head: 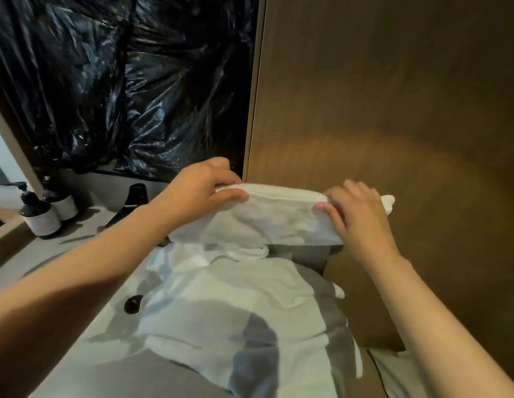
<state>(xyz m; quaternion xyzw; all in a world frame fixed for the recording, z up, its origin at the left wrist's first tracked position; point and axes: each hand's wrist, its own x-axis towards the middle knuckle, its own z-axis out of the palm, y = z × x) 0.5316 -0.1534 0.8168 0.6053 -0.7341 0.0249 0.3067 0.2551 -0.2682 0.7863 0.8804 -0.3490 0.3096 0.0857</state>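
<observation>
Nearest, a large white towel point(221, 311) is spread loosely over the grey counter point(77, 242), with its right edge lying close to the wooden panel point(393, 96). A small round black fitting point(133, 303) is seen just left of it.

Above its far end, a folded white towel point(264, 219) is held off the surface, running left to right. Its left end is pinched by the left hand point(204, 185), thumb on the near face and fingers curled over the top fold. Its right end is gripped likewise by the right hand point(356, 214), and a small corner is left sticking out near the panel.

Open room is found only leftward, toward the black faucet point(135, 202) and two pump bottles point(40, 214). Farthest, black plastic sheeting point(121, 81) is hung.
</observation>
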